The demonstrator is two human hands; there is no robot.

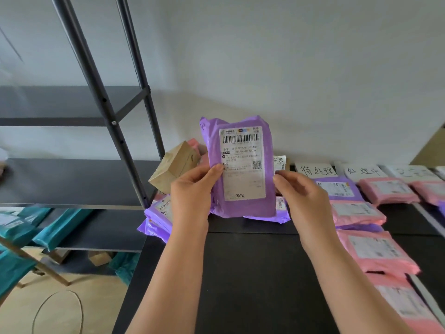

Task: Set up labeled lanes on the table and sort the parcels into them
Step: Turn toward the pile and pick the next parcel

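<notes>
I hold a purple parcel [240, 165] upright above the black table [252, 273], its white shipping label facing me. My left hand [192, 189] grips its left edge, thumb on the label. My right hand [303, 191] pinches its right edge. Handwritten paper lane labels [315, 170] lie along the table's back edge. Below them on the right, pink and purple parcels [356, 213] lie in rows. A pile of purple parcels [159, 213] and a brown cardboard box [173, 167] sit at the table's back left.
A dark metal shelf rack [101, 104] stands to the left, with teal parcels [57, 227] on its lower shelf. A white wall runs behind the table. A loop of wire [57, 309] lies on the wooden floor at lower left.
</notes>
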